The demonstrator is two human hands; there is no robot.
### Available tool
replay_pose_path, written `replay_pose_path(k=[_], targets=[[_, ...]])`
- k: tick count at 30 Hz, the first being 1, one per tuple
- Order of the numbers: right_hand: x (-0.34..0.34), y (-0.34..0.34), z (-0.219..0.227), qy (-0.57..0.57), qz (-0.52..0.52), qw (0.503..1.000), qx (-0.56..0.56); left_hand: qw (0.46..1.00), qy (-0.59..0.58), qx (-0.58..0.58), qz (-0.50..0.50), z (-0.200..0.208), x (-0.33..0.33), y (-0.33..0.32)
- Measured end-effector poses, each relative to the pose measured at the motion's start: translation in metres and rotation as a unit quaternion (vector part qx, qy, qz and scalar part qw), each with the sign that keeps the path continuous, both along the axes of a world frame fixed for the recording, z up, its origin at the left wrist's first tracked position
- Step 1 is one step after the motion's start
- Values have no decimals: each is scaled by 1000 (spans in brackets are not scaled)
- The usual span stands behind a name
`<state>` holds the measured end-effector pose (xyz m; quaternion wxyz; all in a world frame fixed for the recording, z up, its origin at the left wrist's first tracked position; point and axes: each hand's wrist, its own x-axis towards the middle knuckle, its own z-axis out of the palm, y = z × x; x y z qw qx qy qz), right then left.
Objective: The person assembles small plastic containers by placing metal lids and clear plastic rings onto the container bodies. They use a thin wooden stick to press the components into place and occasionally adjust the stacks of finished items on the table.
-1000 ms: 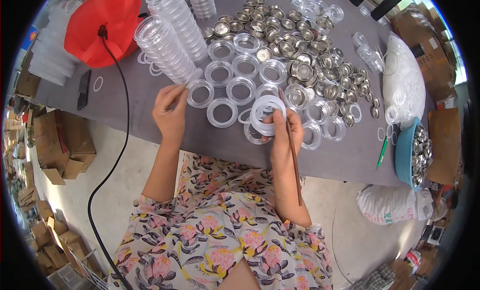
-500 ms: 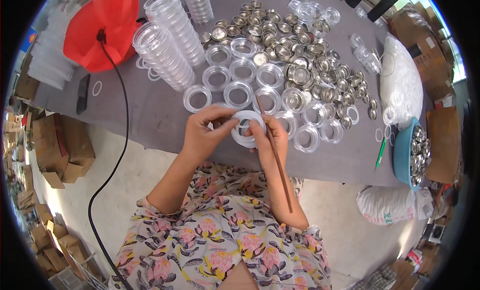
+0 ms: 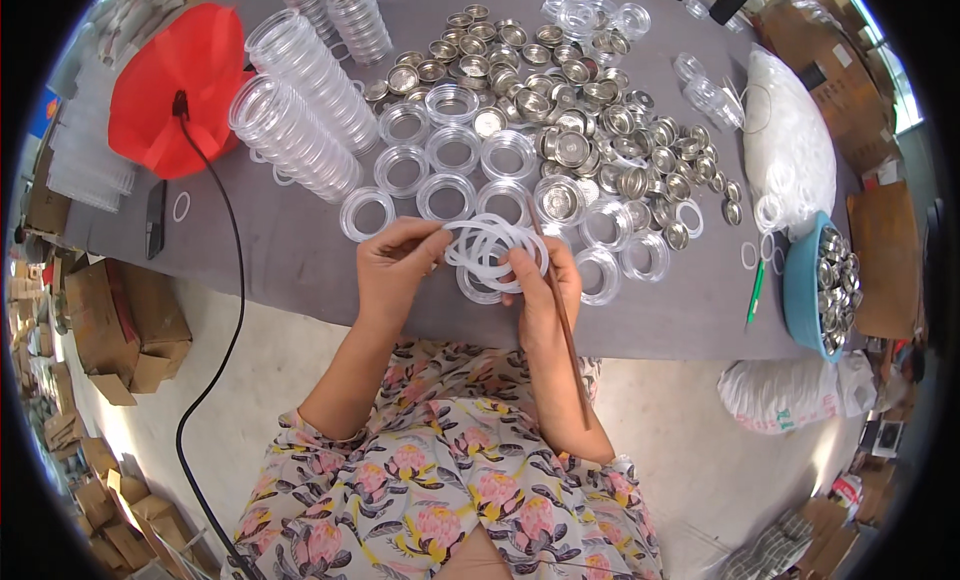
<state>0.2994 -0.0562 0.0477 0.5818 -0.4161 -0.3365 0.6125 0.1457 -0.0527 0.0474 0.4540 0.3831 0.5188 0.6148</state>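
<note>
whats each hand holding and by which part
Right hand: white rings by their right edges, brown stick by its upper half. Left hand: a ring's left edge.

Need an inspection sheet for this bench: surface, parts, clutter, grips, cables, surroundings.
Surface: grey-covered table, crowded toward its far side.
Job's things: white rings, fanned out; clear round cases laid out beyond; silver cups heaped behind.
Clutter: blue bowl of silver cups at right; slim green tool; white bag.
Left grip: at the rings' left edge; pinch unclear.
Right grip: holds white rings and brown stick.
Cables: black cable from red object over table edge.
Surroundings: cardboard boxes at left.
</note>
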Motion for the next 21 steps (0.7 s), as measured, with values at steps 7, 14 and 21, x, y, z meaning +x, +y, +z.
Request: replay_pose_path(k=[7, 14, 21], targets=[[8, 1, 2, 1, -95, 995, 27, 990, 51, 51, 124, -6, -17, 31], [14, 2, -3, -18, -99, 994, 38, 793, 564, 230, -9, -20, -22, 47], [12, 5, -6, -44, -100, 993, 40, 911, 378, 113, -118, 14, -9, 28]])
